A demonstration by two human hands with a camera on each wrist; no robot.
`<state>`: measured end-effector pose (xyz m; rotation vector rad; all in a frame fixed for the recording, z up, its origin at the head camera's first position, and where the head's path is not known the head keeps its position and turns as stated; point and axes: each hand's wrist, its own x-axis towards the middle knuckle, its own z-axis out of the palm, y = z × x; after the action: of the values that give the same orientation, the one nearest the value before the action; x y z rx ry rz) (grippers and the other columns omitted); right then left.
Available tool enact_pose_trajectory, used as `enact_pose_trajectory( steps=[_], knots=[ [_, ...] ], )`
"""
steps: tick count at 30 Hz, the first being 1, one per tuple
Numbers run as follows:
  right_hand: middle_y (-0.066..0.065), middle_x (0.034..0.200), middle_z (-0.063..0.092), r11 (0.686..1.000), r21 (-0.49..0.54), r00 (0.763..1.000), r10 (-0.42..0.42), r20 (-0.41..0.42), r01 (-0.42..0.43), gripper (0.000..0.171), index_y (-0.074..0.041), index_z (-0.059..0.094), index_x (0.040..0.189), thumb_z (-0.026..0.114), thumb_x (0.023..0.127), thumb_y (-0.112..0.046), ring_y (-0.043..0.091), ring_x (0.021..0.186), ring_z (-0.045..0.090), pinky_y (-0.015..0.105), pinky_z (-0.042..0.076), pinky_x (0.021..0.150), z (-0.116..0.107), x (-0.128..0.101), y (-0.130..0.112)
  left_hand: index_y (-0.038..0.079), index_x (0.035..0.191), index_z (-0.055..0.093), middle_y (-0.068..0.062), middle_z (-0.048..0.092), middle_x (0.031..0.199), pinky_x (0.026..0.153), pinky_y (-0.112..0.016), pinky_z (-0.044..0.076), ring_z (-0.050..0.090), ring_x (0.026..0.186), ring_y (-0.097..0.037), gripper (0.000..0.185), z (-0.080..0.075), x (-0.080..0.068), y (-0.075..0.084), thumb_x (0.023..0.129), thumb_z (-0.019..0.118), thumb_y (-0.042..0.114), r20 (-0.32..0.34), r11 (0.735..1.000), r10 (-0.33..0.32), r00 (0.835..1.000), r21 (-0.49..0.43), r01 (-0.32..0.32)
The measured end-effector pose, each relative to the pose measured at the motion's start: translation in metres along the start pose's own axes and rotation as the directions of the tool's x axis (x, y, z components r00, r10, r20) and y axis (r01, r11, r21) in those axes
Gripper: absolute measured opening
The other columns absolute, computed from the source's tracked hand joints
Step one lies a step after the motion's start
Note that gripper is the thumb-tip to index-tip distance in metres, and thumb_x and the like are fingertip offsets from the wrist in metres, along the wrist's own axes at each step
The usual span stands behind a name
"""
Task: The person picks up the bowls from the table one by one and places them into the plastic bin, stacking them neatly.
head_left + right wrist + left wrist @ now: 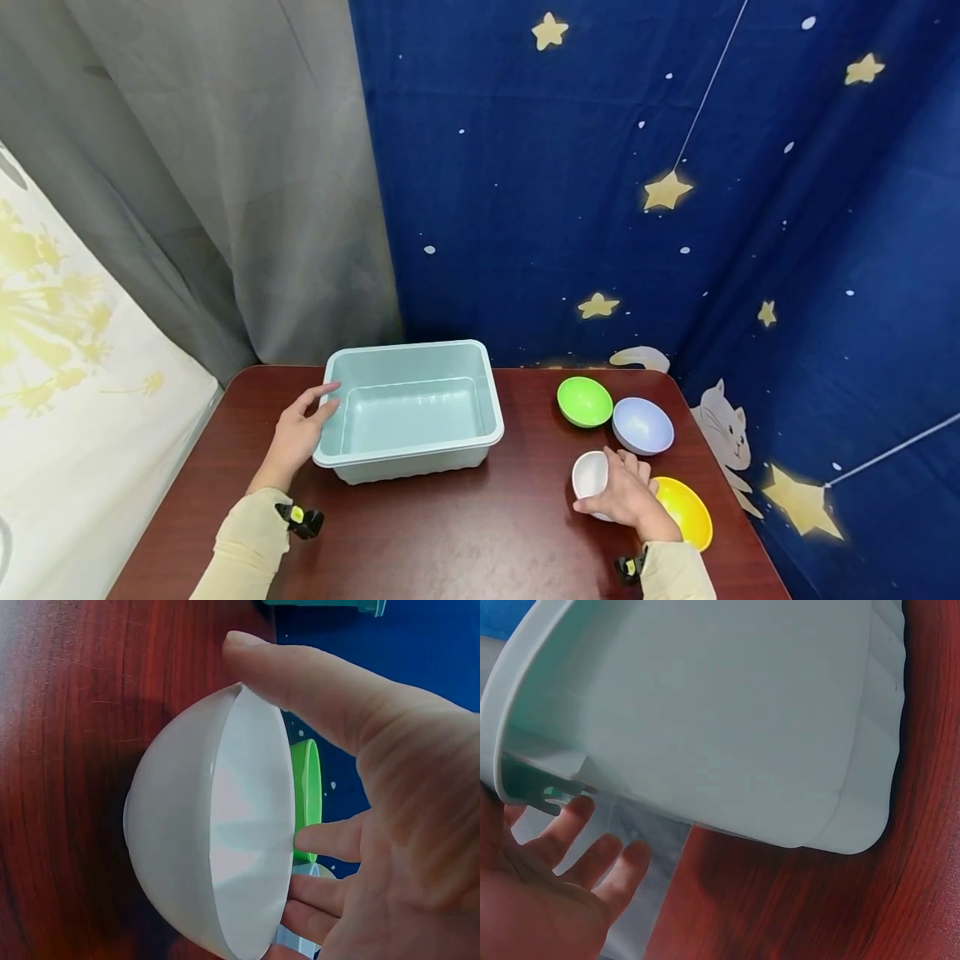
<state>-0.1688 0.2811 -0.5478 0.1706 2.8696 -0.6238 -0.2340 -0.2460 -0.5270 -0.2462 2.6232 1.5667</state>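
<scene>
A pale blue-green plastic basin [408, 454] stands at the back left of the table. My left hand [297, 429] holds its left rim, with two digits over the edge; in the left wrist view the other fingers [622, 874] curl loosely below the rim [495, 727] on the outside. To the right, my right hand [626, 492] grips a white bowl [590, 475] by its rim, the thumb [300, 671] on one side and the fingers spread along another. In the right wrist view the bowl's inside [251, 840] holds nothing.
Beyond the white bowl sit a green bowl [584, 402] and a lavender-blue bowl [642, 426]. A yellow bowl [688, 512] is close to my right wrist, near the right edge of the brown table [450, 550]. A blue star curtain [510, 217] hangs behind the table.
</scene>
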Motion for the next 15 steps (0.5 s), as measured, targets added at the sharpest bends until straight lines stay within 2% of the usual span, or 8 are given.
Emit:
enact_pose_trajectory(
  steps=[7,15],
  knots=[
    [0.029,0.146,0.042,0.998,-0.016,0.998,-0.057,-0.031,0.056,0.120,0.004,0.040,0.151,0.097,0.057,-0.045,0.049,0.124,0.036,0.063,0.034,0.096,0.0032,0.0002,0.0020,0.029,0.154,0.044,-0.015,0.030,0.166,0.112,-0.056,0.040,0.037,0.144,-0.038,0.054,-0.0002,0.0007,-0.0012,0.105,0.048,0.051,0.003,1.000,-0.010,1.000,-0.030,0.010],
    [0.027,0.144,0.044,0.997,-0.003,0.996,-0.080,-0.047,0.080,0.118,0.003,0.042,0.151,0.096,0.059,-0.048,0.047,0.121,0.036,0.060,0.034,0.095,0.0066,0.0025,0.0024,0.033,0.155,0.041,-0.014,0.029,0.165,0.112,-0.054,0.043,0.039,0.143,-0.037,0.058,0.0013,0.0019,-0.0053,0.103,0.050,0.056,0.051,0.987,-0.058,0.997,-0.148,0.065]
  ],
)
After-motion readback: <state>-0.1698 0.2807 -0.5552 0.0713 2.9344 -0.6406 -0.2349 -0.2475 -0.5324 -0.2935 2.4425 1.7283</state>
